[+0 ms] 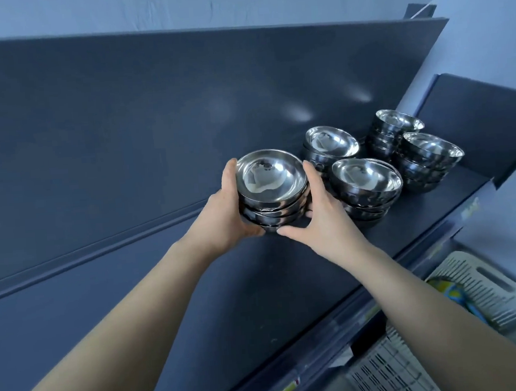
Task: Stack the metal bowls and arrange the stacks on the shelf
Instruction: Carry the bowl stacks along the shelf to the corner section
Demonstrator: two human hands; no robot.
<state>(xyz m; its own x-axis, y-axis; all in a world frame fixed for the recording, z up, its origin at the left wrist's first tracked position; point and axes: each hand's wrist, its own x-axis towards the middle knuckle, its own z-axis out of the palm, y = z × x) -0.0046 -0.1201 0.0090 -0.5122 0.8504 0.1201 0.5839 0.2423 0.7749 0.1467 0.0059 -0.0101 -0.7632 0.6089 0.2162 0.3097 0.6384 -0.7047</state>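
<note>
A stack of shiny metal bowls (270,182) sits between my two hands on the dark shelf (257,287). My left hand (224,213) clasps its left side, fingers curled under the bottom bowl. On the right side, my right hand (325,218) presses against the stack with the thumb at its base. Several more bowl stacks stand to the right: one close by (367,184), one behind it (331,144), and two taller ones (431,155) (397,124) at the shelf's right end.
The shelf's dark back panel (154,126) rises behind the bowls. A dark side panel (484,124) closes the right end. Below the shelf's front edge at lower right sit white slotted plastic baskets (483,295) holding blue and yellow items.
</note>
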